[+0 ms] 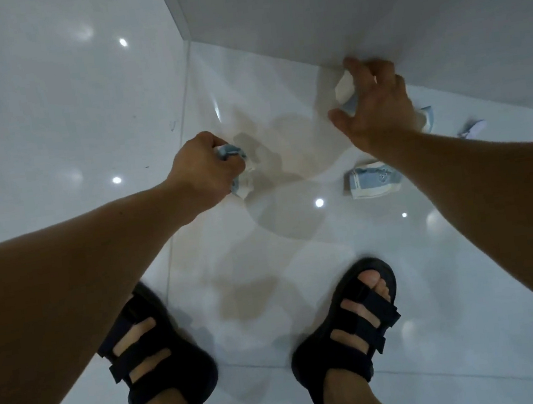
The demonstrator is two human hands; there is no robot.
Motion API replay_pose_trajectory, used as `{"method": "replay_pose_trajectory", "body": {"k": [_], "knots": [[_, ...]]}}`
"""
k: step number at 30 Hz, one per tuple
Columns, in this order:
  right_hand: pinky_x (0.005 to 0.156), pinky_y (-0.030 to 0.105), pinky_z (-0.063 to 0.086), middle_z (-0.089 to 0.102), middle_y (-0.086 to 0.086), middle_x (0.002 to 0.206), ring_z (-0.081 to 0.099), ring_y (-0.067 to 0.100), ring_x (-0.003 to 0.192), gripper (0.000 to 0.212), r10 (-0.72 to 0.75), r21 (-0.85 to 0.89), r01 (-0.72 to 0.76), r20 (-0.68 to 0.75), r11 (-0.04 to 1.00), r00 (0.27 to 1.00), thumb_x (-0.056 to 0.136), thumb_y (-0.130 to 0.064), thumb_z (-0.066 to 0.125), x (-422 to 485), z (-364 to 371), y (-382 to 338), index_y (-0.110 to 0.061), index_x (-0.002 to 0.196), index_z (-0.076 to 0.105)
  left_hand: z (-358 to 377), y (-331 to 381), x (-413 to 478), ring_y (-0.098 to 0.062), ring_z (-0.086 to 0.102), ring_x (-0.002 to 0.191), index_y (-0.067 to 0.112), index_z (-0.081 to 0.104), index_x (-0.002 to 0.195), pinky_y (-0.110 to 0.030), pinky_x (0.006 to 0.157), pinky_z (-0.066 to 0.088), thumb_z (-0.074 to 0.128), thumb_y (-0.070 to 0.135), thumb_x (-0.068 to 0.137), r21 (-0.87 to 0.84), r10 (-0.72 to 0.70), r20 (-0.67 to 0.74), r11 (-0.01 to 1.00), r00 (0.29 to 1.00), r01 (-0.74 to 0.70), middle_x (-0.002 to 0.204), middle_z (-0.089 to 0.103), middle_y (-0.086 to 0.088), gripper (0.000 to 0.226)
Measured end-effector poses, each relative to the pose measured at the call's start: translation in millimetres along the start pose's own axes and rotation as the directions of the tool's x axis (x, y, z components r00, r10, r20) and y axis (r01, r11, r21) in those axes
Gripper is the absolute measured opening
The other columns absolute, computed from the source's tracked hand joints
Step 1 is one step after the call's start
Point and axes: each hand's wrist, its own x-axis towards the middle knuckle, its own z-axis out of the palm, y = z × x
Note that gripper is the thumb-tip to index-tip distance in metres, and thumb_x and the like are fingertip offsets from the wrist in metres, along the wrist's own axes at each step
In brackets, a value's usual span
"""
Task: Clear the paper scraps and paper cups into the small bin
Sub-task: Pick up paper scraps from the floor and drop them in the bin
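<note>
Paper scraps (242,184) bunch in our left hand's (207,165) grip. Our spread right hand (381,105) should fully enclose the crumpled cup (344,90).

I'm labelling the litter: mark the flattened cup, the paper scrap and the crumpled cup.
Flattened cup (373,180): head view, middle of its blue side.
Paper scrap (473,130): head view, its pale middle.
Crumpled cup (244,184): head view, white part below the left hand (207,165).

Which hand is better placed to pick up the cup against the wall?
Right: the right hand is spread over that cup; the left hand grips crumpled paper and is farther off.
</note>
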Motion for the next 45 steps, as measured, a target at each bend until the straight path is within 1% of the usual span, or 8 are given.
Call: {"method": "replay_pose_trajectory", "body": {"k": [3,7,14,20,26,30,35,45], "knots": [[0.097,0.042,0.043,0.034,0.013,0.141,0.043,0.035,0.119,0.066,0.044,0.071,-0.044,-0.002,0.997,0.999,0.087,-0.027,0.067,5.7,9.3,-7.5,-0.029,0.145,0.036,4.5,-3.1,3.7,-0.017,0.059,0.081,0.025,0.052,0.122,-0.021,0.057,0.048,0.059,0.022,0.089,0.001,0.02,0.028,1.0,0.999,-0.02,0.101,0.057,-0.001,0.034],[0.089,0.037,0.044,0.039,0.01,0.137,0.05,0.034,0.111,0.058,-0.013,0.083,0.01,0.043,0.997,0.999,0.083,-0.015,0.065,-6.6,8.3,-21.9,-0.027,0.136,0.043,-0.9,0.9,-3.9,-0.026,0.06,0.1,0.025,0.055,0.127,-0.038,0.085,0.056,0.055,0.018,0.091,0.02,0.075,0.043,0.997,0.996,-0.076,0.113,0.057,-0.002,0.038],[0.083,0.032,0.048,0.05,0.002,0.134,0.061,0.027,0.097,0.055,-0.148,0.153,0.128,0.122,0.98,0.982,0.085,-0.022,0.064,-58.7,-28.9,-65.6,-0.025,0.136,0.043,-50.5,19.1,-43.0,-0.028,0.061,0.099,0.021,0.055,0.128,-0.037,0.084,0.054,0.053,0.02,0.089,0.049,0.097,0.02,0.994,0.995,-0.098,0.116,0.059,-0.006,0.039],[0.087,0.041,0.051,0.048,-0.001,0.136,0.059,0.023,0.103,0.063,-0.271,0.145,0.246,0.188,0.958,0.944,0.086,-0.029,0.063,-102.5,-111.7,-152.1,-0.026,0.144,0.038,-123.5,35.1,-109.9,-0.014,0.049,0.085,0.015,0.052,0.131,-0.008,0.059,0.037,0.049,0.017,0.093,0.085,0.128,-0.046,0.989,0.991,-0.124,0.114,0.057,-0.004,0.038],[0.083,0.038,0.053,0.045,-0.003,0.141,0.058,0.021,0.104,0.063,-0.424,0.139,0.403,0.186,0.905,0.886,0.087,-0.031,0.062,-149.1,-229.8,-247.4,-0.026,0.145,0.036,-212.1,61.2,-219.5,-0.019,0.053,0.1,0.015,0.046,0.137,-0.02,0.08,0.037,0.043,0.017,0.097,0.045,0.059,-0.094,0.997,0.994,-0.055,0.128,0.057,-0.008,0.04],[0.083,0.034,0.052,0.045,-0.006,0.14,0.058,0.019,0.105,0.064,-0.575,0.082,0.572,0.214,0.816,0.789,0.087,-0.033,0.06,-186.1,-317.0,-303.7,-0.028,0.145,0.034,-268.2,85.2,-310.0,-0.02,0.052,0.115,0.015,0.043,0.14,-0.015,0.086,0.034,0.042,0.017,0.099,0.005,0.043,-0.152,0.999,0.987,-0.043,0.134,0.054,-0.006,0.041],[0.078,0.032,0.052,0.044,-0.009,0.139,0.059,0.015,0.103,0.064,-0.698,0.055,0.704,0.208,0.708,0.685,0.086,-0.035,0.061,-247.8,-417.5,-365.0,-0.03,0.144,0.034,-322.0,106.0,-436.2,-0.016,0.053,0.105,0.017,0.043,0.14,-0.018,0.082,0.039,0.041,0.019,0.1,-0.123,-0.031,-0.317,0.992,0.948,-0.008,0.133,0.054,-0.006,0.04],[0.082,0.028,0.047,0.038,-0.01,0.146,0.055,0.016,0.112,0.066,-0.865,0.075,0.896,0.308,0.438,0.397,0.088,-0.038,0.059,-422.2,-500.3,-485.7,-0.029,0.146,0.03,-364.4,67.1,-666.2,-0.024,0.054,0.115,0.019,0.045,0.138,-0.024,0.092,0.041,0.044,0.023,0.101,-0.443,-0.323,-0.596,0.896,0.735,0.036,0.135,0.053,-0.006,0.038]]}}
